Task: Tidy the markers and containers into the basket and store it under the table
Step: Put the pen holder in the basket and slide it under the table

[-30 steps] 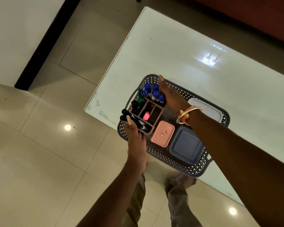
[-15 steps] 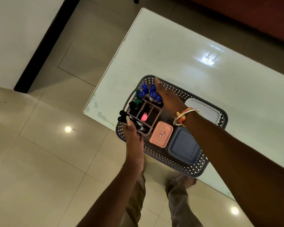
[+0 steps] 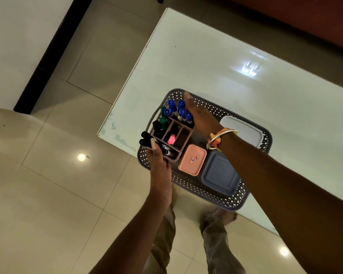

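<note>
The loaded basket [image 3: 190,186] looks light but flexible; best held at opposite rims. Left hand [image 3: 159,165] clamps the 9 o'clock rim; right hand [image 3: 201,119] lies open at 12 o'clock.

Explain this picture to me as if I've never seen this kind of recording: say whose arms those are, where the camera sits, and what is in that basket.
There is no machine here. A person wears one camera on the head, so you look down along their own two bare arms. The left hand is at the near rim of a grey perforated basket, which sits at the corner of a white table and juts over the tiled floor. The right hand, with bangles at the wrist, reaches across toward the far rim. Inside the basket stands a divided organizer holding blue markers, green markers, black markers and one pink marker. Beside it lie a pink-lidded container, a blue-lidded container and a white-lidded container. Whether either hand truly grips the rim cannot be told.
</note>
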Demonstrator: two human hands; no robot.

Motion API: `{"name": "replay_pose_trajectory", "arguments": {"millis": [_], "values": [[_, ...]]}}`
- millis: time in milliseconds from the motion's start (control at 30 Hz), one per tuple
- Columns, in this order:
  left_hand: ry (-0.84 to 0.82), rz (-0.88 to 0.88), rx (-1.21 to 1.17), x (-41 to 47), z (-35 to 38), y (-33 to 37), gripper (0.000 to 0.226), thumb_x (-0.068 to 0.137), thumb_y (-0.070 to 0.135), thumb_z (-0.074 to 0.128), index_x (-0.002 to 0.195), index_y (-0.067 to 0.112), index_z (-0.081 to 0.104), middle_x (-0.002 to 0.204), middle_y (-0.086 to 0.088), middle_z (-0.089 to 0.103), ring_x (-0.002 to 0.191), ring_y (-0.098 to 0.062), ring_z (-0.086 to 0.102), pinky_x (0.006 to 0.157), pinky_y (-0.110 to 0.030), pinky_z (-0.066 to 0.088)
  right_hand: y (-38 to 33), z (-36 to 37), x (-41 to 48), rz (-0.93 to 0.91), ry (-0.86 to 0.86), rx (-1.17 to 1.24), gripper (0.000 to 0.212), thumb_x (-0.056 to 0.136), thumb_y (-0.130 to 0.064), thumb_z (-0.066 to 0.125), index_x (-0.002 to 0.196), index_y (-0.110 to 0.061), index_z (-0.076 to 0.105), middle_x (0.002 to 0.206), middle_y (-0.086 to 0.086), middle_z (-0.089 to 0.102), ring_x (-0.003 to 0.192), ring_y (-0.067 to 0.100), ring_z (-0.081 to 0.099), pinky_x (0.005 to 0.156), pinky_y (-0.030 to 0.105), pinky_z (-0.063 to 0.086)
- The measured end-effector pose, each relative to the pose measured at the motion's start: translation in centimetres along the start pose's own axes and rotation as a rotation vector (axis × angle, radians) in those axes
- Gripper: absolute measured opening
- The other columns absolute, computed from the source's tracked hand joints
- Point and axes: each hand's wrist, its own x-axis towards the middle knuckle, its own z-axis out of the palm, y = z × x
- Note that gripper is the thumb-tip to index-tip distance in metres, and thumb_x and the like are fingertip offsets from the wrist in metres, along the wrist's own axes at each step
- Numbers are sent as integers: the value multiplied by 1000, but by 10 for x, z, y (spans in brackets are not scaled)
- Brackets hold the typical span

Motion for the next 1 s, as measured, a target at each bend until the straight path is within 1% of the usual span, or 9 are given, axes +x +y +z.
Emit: {"name": "replay_pose_trajectory", "arguments": {"millis": [167, 267, 333, 400, 533, 600, 767, 833, 1000], "values": [[18, 39, 66, -5, -9, 8, 72, 88, 63, 43, 149, 26, 32, 146, 7, 46, 136, -8, 43, 106, -23, 39, 7, 0, -9, -32, 95, 41, 63, 101, -60, 19, 130, -24, 62, 136, 3, 60, 117, 10, 51, 102, 30, 31], [-25, 75, 218, -14, -25, 14, 51, 104, 46, 37, 150, 27, 27, 140, 8, 48, 126, -1, 51, 82, -10, 50, 12, -5, -22, -64, 184, 109, 62, 99, -64, 23, 124, -26, 66, 131, -2, 64, 119, 11, 57, 108, 38, 38], [-17, 132, 362, -23, -41, 19, 55, 104, 49, 36, 152, 28, 22, 151, -1, 39, 139, -14, 41, 99, -25, 50, 15, -10, -36, -53, 255, 130, 71, 93, -73, 25, 131, -26, 62, 133, -4, 62, 123, 13, 56, 109, 42, 39], [-20, 193, 456, -35, -51, 30, 69, 93, 65, 38, 153, 35, 21, 160, 2, 29, 146, -15, 30, 117, -41, 33, 19, -15, -55, -32, 337, 187, 70, 92, -72, 30, 135, -24, 58, 137, -2, 60, 128, 15, 54, 110, 42, 40], [25, 416, 690, -52, -56, 55, 73, 90, 66, 35, 150, 23, 31, 154, 3, 38, 138, -10, 39, 102, -19, 38, 33, -15, -98, -15, 477, 222, 57, 97, -60, 40, 133, -20, 59, 135, -6, 60, 125, 8, 53, 112, 36, 39], [-11, 564, 818, -55, -54, 65, 67, 92, 63, 38, 145, 22, 37, 144, 1, 47, 131, -12, 46, 99, -24, 42, 41, -12, -118, 3, 546, 222, 53, 94, -57, 43, 128, -21, 62, 129, -8, 63, 117, 4, 55, 108, 33, 42], [-480, 830, 1202, -48, -28, 69, 42, 98, 48, 40, 133, 26, 46, 126, 3, 57, 114, -1, 50, 89, -25, 50, 73, 6, -156, 32, 612, -2, 48, 95, -42, 57, 137, -20, 52, 138, -2, 56, 128, 13, 50, 108, 27, 37], [-724, 808, 1345, -46, -16, 62, 51, 98, 55, 34, 136, 23, 48, 134, 0, 54, 124, 0, 42, 100, -35, 48, 84, 13, -168, 28, 595, -131, 54, 95, -34, 61, 143, -17, 45, 145, 3, 49, 134, 17, 44, 110, 25, 31], [-1011, 851, 1670, -40, 5, 39, 73, 93, 61, 23, 156, 24, 16, 164, 5, 0, 148, -6, -12, 123, -32, 8, 99, 35, -195, 111, 609, -409, 77, 89, -54, 38, 155, -20, 18, 165, 4, 8, 152, 25, -2, 123, 47, 14]]}}
